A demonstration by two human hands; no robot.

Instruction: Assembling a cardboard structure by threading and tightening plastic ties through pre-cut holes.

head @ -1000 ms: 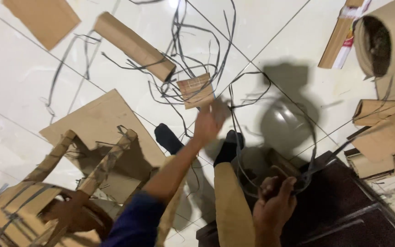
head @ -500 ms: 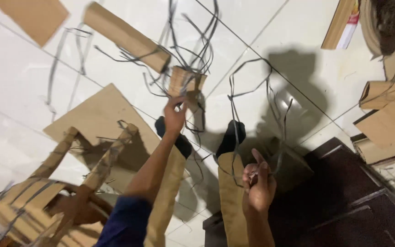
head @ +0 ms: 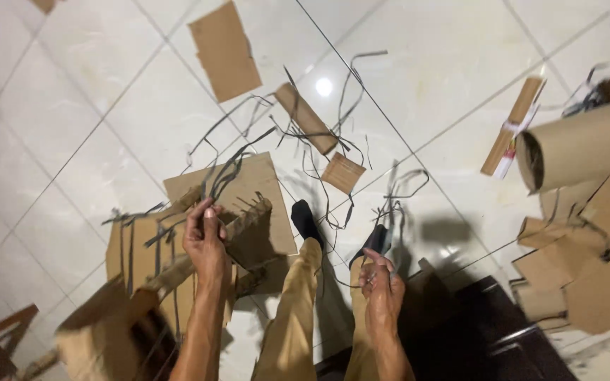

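You're looking down on a glossy white tiled floor (head: pixel 460 63) with dark grout lines, a bright lamp glare (head: pixel 324 86) bouncing off it, and a dark mat (head: pixel 488 339) lower right.

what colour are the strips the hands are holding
Dark grey to black strips, clearest in the head view against the pale floor tiles.

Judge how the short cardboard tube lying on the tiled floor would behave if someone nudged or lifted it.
The cardboard tube is round and lies on smooth tiles, so it would probably roll. It looks hollow, so likely light. Dark strips cross it and might snag it.
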